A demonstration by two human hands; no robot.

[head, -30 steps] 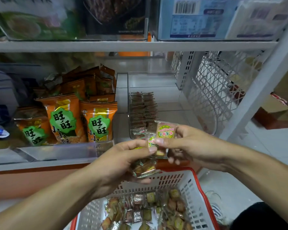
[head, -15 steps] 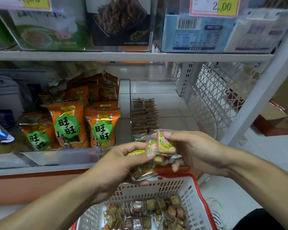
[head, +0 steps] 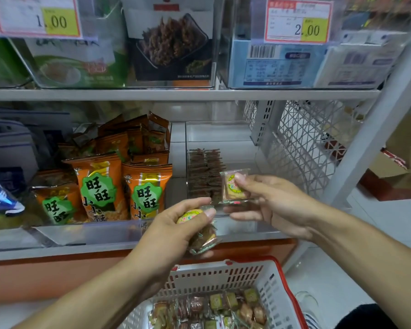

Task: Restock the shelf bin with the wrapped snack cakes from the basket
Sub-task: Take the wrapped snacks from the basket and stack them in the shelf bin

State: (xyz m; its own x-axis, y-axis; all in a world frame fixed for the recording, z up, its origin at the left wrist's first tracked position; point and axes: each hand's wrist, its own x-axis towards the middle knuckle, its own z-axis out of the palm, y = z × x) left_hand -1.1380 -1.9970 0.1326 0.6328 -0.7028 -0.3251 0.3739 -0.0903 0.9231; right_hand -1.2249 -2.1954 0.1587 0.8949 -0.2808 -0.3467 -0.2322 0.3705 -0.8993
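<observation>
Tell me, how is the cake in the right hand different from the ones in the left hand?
The right hand pinches one pale snack cake, held upright beside the clear shelf bin. The left hand grips a bunch of cakes, mostly darker brown, lower, above the basket. All have clear wrappers.
</observation>
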